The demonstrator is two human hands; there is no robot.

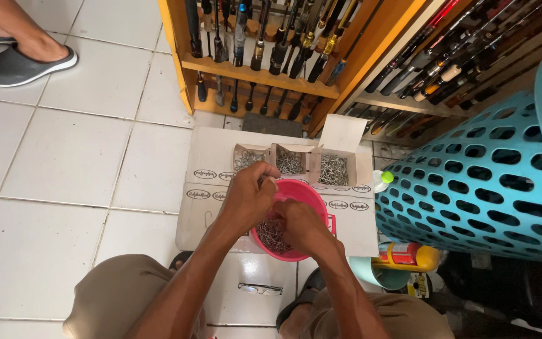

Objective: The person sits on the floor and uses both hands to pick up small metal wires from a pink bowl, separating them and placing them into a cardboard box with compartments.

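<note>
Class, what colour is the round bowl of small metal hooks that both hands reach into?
Pink plastic bowl; the head view shows it best.

A single head-worn camera looks steeply down from above the seated person's knees, facing forward across the white tiled floor. The cardboard sheet sits at frame centre, fairly near. A wooden rod rack fills the upper centre, a blue perforated basket the right edge.

Pretty bright, even daylight, soft shadows only. Mild sheen on the white floor tiles left of the pink bowl. Wide-angle bending near edges, everything mostly sharp.
</note>
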